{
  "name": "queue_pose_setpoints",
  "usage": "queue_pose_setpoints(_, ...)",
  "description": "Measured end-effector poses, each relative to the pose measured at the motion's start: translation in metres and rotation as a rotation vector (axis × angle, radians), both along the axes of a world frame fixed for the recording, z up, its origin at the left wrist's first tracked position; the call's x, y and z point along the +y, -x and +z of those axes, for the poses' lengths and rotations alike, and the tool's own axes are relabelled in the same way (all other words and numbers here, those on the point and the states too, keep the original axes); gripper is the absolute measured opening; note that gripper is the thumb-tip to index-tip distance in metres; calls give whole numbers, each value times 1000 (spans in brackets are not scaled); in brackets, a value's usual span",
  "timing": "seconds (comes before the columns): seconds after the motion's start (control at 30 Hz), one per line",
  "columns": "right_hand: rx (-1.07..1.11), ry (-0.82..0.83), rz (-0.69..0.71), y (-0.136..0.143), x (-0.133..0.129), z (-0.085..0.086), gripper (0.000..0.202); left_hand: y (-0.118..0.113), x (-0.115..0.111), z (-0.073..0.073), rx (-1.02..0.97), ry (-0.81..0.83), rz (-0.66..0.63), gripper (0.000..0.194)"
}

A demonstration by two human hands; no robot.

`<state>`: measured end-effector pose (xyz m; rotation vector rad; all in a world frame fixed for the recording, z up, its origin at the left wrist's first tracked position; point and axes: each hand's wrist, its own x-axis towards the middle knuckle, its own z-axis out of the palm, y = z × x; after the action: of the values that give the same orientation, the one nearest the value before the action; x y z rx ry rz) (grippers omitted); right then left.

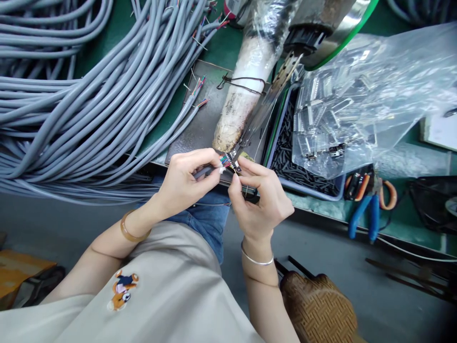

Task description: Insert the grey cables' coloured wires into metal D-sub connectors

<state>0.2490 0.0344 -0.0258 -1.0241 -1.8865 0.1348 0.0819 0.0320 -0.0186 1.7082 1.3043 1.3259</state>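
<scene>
My left hand (187, 178) pinches the end of a grey cable (204, 171) whose stripped coloured wires (224, 159) fan out at the tip. My right hand (259, 193) grips a small metal connector (235, 164) right against those wires. Both hands meet at the front edge of the dark metal plate (203, 119), just under the tip of a soldering tool (266, 102) that slants down from above. A bracelet circles each wrist.
A big bundle of grey cables (71, 105) fills the left of the green bench. A tray of small black parts (303, 157) and a clear bag of metal connectors (357, 100) lie right. Blue-handled pliers (367, 212) sit at the bench edge. A woven stool (317, 305) is below.
</scene>
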Motion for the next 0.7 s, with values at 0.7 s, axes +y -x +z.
queue_pose_setpoints(0.7, 39, 98, -61, -20, -24, -5, 14, 7, -27, -17, -751, 661, -300, 49)
